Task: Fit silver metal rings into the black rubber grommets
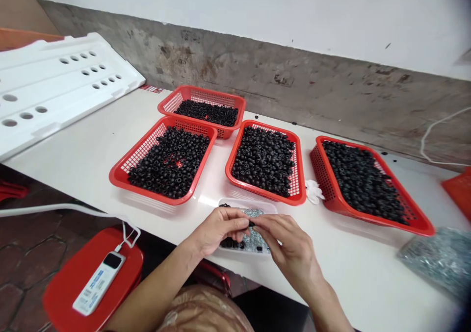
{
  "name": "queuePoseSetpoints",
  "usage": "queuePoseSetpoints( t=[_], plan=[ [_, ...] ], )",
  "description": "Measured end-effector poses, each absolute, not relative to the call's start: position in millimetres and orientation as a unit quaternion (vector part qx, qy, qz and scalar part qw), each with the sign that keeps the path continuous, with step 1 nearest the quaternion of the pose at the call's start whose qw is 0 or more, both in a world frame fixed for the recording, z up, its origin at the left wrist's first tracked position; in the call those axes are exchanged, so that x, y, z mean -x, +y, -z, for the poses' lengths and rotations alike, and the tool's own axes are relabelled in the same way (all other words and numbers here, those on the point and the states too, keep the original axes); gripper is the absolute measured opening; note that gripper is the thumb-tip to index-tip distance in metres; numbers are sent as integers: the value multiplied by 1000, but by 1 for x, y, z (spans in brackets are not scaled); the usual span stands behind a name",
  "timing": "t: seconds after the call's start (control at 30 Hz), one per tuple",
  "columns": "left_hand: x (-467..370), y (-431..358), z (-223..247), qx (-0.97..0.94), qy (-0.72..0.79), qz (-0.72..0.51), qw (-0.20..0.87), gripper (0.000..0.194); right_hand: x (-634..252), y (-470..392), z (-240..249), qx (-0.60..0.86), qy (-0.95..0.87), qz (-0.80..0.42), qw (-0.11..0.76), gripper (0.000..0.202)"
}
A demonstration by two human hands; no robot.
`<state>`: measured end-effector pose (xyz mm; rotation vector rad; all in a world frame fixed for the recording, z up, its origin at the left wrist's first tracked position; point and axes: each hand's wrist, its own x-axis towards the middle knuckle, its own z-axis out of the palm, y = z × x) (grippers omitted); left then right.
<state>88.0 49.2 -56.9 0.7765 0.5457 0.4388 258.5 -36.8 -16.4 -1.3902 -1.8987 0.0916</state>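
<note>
My left hand [222,226] and my right hand [285,236] meet above a clear plastic tub [270,205]. Between their fingertips is a small black part [251,223], pinched from both sides; its exact shape is mostly covered by the fingers. Inside the tub lie many small silvery metal pieces [257,243], too tiny to name, with several black parts [231,243] at its left side. Just beyond the tub stands a red basket [302,175] heaped with round black parts [263,160] that have holes through them.
More red baskets [117,179] of black parts stand left, behind and right on the white table [91,160]. A bag of metal pieces [439,258] lies at the right. A white foam panel [73,84] leans at the left. A power bank [99,283] rests on a red stool [61,293].
</note>
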Motion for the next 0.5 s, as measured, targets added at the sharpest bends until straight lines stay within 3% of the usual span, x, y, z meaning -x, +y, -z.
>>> queuePoseSetpoints(
  t=[0.13, 0.5],
  plan=[
    [-88, 53, 55, -350, 263, -196, 877, 28, -258, -37, 28, 531, -760, 22, 375, 31],
    [-94, 52, 59, -305, 298, -209, 880, 36, -255, -37, 21, 572, -719, -29, 394, 24]
  ],
)
